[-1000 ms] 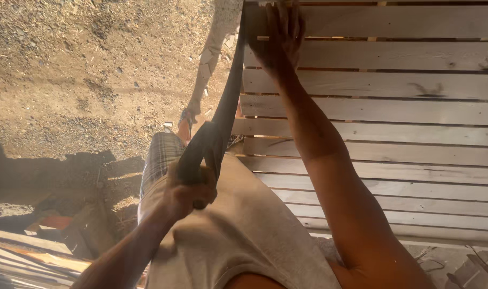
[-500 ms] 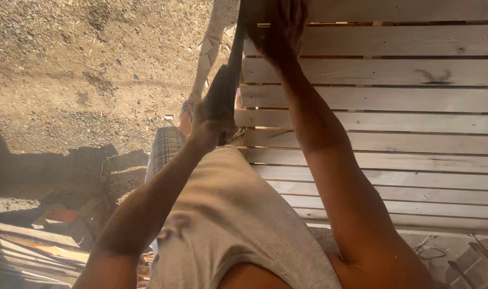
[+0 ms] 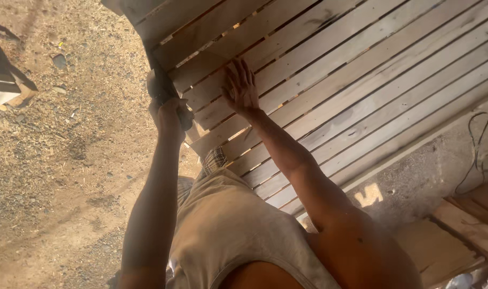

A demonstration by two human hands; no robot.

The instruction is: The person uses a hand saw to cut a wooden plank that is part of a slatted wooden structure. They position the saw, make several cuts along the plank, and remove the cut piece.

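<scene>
No packages, labels, signs or screens show in this view.

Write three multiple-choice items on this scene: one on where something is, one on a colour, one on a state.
1. Where does the right hand rest?
A. on the slatted wooden panel
B. on the ground
C. on the person's knee

2. What colour is the ground on the left?
A. green
B. sandy brown
C. white

3. How is the left hand?
A. open and flat
B. closed around a dark tool at the panel's edge
C. hanging empty

Answers: 1 A, the fingers are spread flat on the slats. 2 B, it is dry dirt and gravel. 3 B, the fist grips the tool beside the slat ends.
</scene>
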